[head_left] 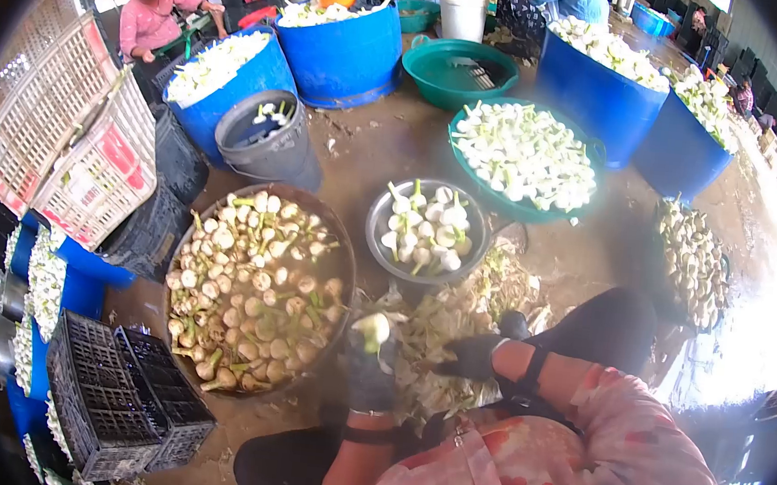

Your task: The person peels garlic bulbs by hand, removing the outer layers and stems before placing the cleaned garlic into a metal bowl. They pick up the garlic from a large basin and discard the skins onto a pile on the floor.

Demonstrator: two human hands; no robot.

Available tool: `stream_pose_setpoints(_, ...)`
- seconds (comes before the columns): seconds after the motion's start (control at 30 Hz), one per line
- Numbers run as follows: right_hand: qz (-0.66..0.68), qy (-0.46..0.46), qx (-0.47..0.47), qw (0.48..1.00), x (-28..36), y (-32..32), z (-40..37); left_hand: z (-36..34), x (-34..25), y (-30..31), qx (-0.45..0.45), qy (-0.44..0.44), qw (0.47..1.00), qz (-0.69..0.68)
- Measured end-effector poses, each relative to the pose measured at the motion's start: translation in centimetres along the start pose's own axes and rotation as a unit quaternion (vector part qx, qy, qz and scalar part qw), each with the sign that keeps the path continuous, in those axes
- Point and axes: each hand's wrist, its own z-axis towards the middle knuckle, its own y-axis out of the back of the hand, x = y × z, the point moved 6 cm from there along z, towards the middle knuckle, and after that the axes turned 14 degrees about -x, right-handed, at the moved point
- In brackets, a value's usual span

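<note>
My left hand (370,376), in a dark glove, is closed around a garlic bulb (374,329), white with some green. My right hand (468,356), also dark-gloved, is to the right of it over the peelings; its fingers look closed, and what they hold, if anything, is too blurred to name. Pale husks and peelings (486,299) lie heaped on the floor beneath and around both hands. Just beyond sits a metal bowl (374,232) with peeled bulbs and short green stems. To the left, a wide round tub (349,267) holds unpeeled bulbs in brownish water.
Behind the bowl are a green basin (460,161) of peeled bulbs and a grey bucket (294,154). Large blue drums (354,62) heaped with bulbs stand farther back. Black crates (102,402) are at lower left. A person in pink (152,23) sits at upper left.
</note>
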Motion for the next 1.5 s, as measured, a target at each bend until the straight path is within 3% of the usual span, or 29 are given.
stream_pose_setpoints(0.03, 0.163, -0.037, 0.016, 0.986, -0.2, -0.8, 1.0, -0.5, -0.6, 0.3, -0.002, -0.109, 0.984, 0.141)
stream_pose_setpoints(0.07, 0.342, -0.084, 0.033, 0.936, -0.5, -1.6, 2.1, -1.0, -0.5, 0.5, -0.005, -0.151, 0.972, 0.182)
stream_pose_setpoints(0.1, 0.486, -0.128, 0.050, 0.863, -0.8, -2.4, 3.2, -0.7, 0.0, 0.3, 0.010, -0.104, 0.989, 0.101)
stream_pose_setpoints(0.17, 0.707, -0.083, 0.152, 0.686, 0.5, -3.3, 4.2, -1.3, 1.5, -0.3, 0.037, 0.031, 0.995, -0.085)
stream_pose_setpoints(0.27, 0.643, -0.078, 0.219, 0.730, 3.2, -0.8, 2.0, -1.1, 3.0, -0.6, 0.041, 0.089, 0.978, -0.185)
stream_pose_setpoints(0.33, 0.630, -0.053, 0.261, 0.730, 4.8, 0.4, 0.9, -0.8, 1.8, -0.4, 0.072, -0.158, 0.985, 0.003)
stream_pose_setpoints(0.4, 0.528, 0.012, 0.218, 0.821, 5.3, 1.4, 1.6, -0.3, 2.3, -0.8, 0.072, -0.035, 0.990, -0.117)
stream_pose_setpoints(0.43, 0.474, 0.046, 0.194, 0.858, 5.6, 1.9, 1.9, 0.1, 1.8, -0.8, 0.058, 0.002, 0.992, -0.110)
stream_pose_setpoints(0.5, 0.219, 0.197, 0.012, 0.956, 6.6, 4.2, 2.1, 0.7, 1.9, -0.6, 0.036, 0.070, 0.993, -0.087)
stream_pose_setpoints(0.53, 0.107, 0.182, -0.039, 0.977, 6.9, 4.8, 1.9, 0.8, 2.4, -0.5, 0.029, 0.101, 0.992, -0.074)
stream_pose_setpoints(0.57, -0.008, 0.167, -0.090, 0.982, 7.1, 5.6, 1.7, 1.1, 3.4, -0.5, 0.027, 0.124, 0.990, -0.057)
stream_pose_setpoints(0.7, -0.051, 0.132, -0.035, 0.989, 7.4, 6.1, 1.7, 1.2, 7.4, 0.0, -0.028, 0.263, 0.964, -0.038)
stream_pose_setpoints(0.8, 0.016, 0.196, -0.165, 0.967, 3.5, 5.1, 5.5, 1.9, 7.0, 1.5, -0.190, 0.314, 0.921, -0.133)
stream_pose_setpoints(0.83, 0.033, 0.135, -0.185, 0.973, 2.2, 7.3, 6.9, 1.9, 7.3, 1.6, -0.184, 0.319, 0.921, -0.127)
stream_pose_setpoints(0.9, -0.066, -0.047, -0.257, 0.963, -5.0, 11.9, 13.9, 1.7, 8.2, 1.6, -0.167, 0.329, 0.922, -0.116)
stream_pose_setpoints(0.93, -0.106, -0.140, -0.276, 0.945, -8.4, 14.1, 17.1, 1.7, 8.3, 1.0, -0.108, 0.282, 0.945, -0.122)
stream_pose_setpoints(0.97, -0.019, -0.174, -0.328, 0.929, -10.2, 15.8, 17.9, 1.2, 8.6, 0.4, -0.048, 0.234, 0.963, -0.126)
stream_pose_setpoints(1.0, 0.207, -0.133, -0.372, 0.895, -10.4, 16.3, 17.9, 0.5, 9.1, -0.1, -0.022, 0.224, 0.968, -0.110)
stream_pose_setpoints(1.03, 0.438, -0.068, -0.351, 0.825, -8.8, 16.5, 18.1, -0.1, 9.4, -0.7, 0.002, 0.212, 0.973, -0.095)
stream_pose_setpoints(1.07, 0.530, -0.021, -0.304, 0.792, -6.8, 16.2, 18.6, -0.9, 10.3, -1.1, -0.008, 0.239, 0.969, -0.059)
stream_pose_setpoints(1.1, 0.448, 0.038, -0.302, 0.841, -1.9, 16.6, 17.4, -1.5, 10.8, -1.3, -0.017, 0.266, 0.964, -0.024)
stream_pose_setpoints(1.13, 0.338, 0.064, -0.281, 0.896, 1.8, 15.1, 17.9, -1.3, 9.5, -1.2, -0.021, 0.331, 0.941, -0.073)
stream_pose_setpoints(1.2, 0.101, 0.138, -0.250, 0.953, 9.1, 12.1, 18.7, -0.5, 9.3, -0.6, -0.007, 0.393, 0.915, -0.092)
stream_pose_setpoints(1.23, -0.004, 0.159, -0.143, 0.977, 13.2, 10.7, 19.3, -0.1, 9.3, -0.3, 0.003, 0.423, 0.901, -0.101)
stream_pose_setpoints(1.3, -0.253, 0.247, -0.176, 0.919, 17.5, 7.1, 20.6, 0.9, 9.0, 1.6, 0.010, 0.378, 0.925, 0.045)
stream_pose_setpoints(1.33, -0.260, 0.213, -0.211, 0.918, 17.6, 4.1, 22.5, 0.5, 11.0, 2.5, 0.030, 0.245, 0.962, 0.117)
stream_pose_setpoints(1.4, -0.269, 0.142, -0.278, 0.911, 17.6, -1.9, 26.2, 0.5, 11.5, 3.3, 0.122, 0.001, 0.949, 0.290)
stream_pose_setpoints(1.47, -0.263, 0.157, -0.236, 0.922, 18.1, -4.8, 28.3, 2.2, 8.7, 3.0, 0.182, -0.054, 0.915, 0.356)
stream_pose_setpoints(1.5, -0.245, 0.175, -0.204, 0.932, 18.2, -5.0, 28.5, 2.7, 8.0, 3.2, 0.177, 0.000, 0.931, 0.321)
